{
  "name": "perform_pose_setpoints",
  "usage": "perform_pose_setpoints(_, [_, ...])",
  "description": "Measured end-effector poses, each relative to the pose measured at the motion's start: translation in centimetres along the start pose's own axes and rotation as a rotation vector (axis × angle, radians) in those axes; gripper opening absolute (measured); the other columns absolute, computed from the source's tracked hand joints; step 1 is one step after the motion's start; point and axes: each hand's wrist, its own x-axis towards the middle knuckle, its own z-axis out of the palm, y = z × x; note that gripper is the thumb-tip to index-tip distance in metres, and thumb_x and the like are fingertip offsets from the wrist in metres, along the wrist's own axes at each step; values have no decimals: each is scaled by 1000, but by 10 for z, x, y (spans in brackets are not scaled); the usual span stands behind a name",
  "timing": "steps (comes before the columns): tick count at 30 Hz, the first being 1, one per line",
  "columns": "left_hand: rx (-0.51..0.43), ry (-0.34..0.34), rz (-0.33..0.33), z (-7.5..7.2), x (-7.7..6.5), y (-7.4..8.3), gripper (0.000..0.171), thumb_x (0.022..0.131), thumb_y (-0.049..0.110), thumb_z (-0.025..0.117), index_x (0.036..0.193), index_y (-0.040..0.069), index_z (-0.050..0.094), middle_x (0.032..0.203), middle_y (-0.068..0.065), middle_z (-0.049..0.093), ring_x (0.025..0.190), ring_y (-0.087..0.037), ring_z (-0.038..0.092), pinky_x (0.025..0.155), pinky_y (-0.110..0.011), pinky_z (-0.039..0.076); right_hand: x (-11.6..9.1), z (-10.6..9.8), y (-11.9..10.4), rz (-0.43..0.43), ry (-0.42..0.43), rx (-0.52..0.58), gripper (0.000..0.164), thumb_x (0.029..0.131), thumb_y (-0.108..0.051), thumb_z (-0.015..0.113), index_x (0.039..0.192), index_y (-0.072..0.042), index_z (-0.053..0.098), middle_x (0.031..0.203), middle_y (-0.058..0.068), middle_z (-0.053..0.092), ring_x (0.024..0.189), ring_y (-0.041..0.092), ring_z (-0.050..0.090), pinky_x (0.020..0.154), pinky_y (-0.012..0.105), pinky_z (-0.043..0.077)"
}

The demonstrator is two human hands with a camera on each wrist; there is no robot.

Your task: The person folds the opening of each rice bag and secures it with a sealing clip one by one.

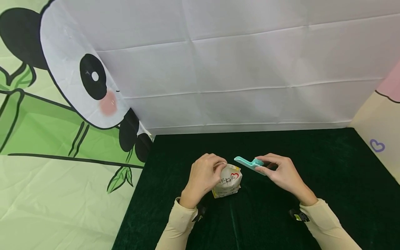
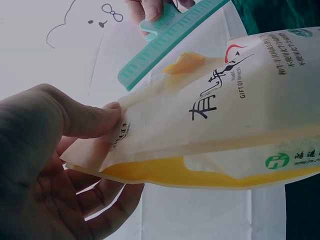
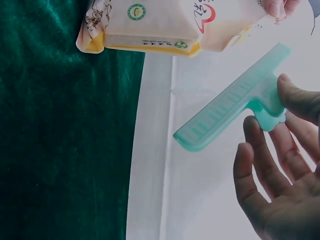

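A cream and yellow food bag [image 1: 229,182] with black lettering and a red heart outline stands on the dark green cloth. My left hand [image 1: 204,175] pinches its top edge between thumb and fingers; the left wrist view shows the thumb flat on the printed front of the bag [image 2: 210,115]. To the right, my right hand [image 1: 281,172] holds a mint-green bag clip [image 1: 250,164] by its grip tabs. The long ridged bar of the clip [image 3: 230,102] points toward the bag's top, a little apart from it in the head view.
The dark green velvet cloth [image 1: 328,180] covers the table. Behind it hangs a creased white sheet [image 1: 243,69]. A panda print backdrop [image 1: 93,90] is on the left, and a cream panel with a purple heart [image 1: 377,146] on the right.
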Motion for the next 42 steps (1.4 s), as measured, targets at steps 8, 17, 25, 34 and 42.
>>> perform_pose_setpoints(8, [-2,-3,-3,-1,-1,1,8,99,20,76,101,19,84,98,5,80,84,-11,66,69,-24,53,1,5,-1,-37,3,34,27,93,-14,83,120,-15,80,110,-1,78,87,7,63,74,24,56])
perform_pose_setpoints(17, [-11,4,-32,-2,-1,1,8,99,21,76,101,19,83,97,4,81,85,-13,70,73,-28,56,6,11,-5,-58,-8,49,27,93,-14,83,121,-14,80,109,-2,77,84,9,62,72,26,54])
perform_pose_setpoints(25, [-32,-4,-55,-2,-2,2,8,100,22,76,101,18,81,96,4,79,84,-12,67,72,-27,54,7,14,-7,-44,-11,61,27,94,-15,83,121,-15,80,109,-2,77,87,9,63,73,25,53])
perform_pose_setpoints(34, [-39,3,-45,-2,-2,1,8,100,21,75,101,17,81,97,4,79,83,-12,66,69,-24,52,7,17,-6,-56,-13,64,28,94,-14,83,121,-14,81,110,-3,78,95,19,69,82,37,59])
perform_pose_setpoints(42, [-45,-1,-50,-2,-2,0,8,100,21,74,101,17,81,97,4,79,84,-12,66,71,-25,53,8,20,-3,-57,-19,72,27,94,-14,82,121,-13,81,110,-3,79,99,17,72,89,42,62])
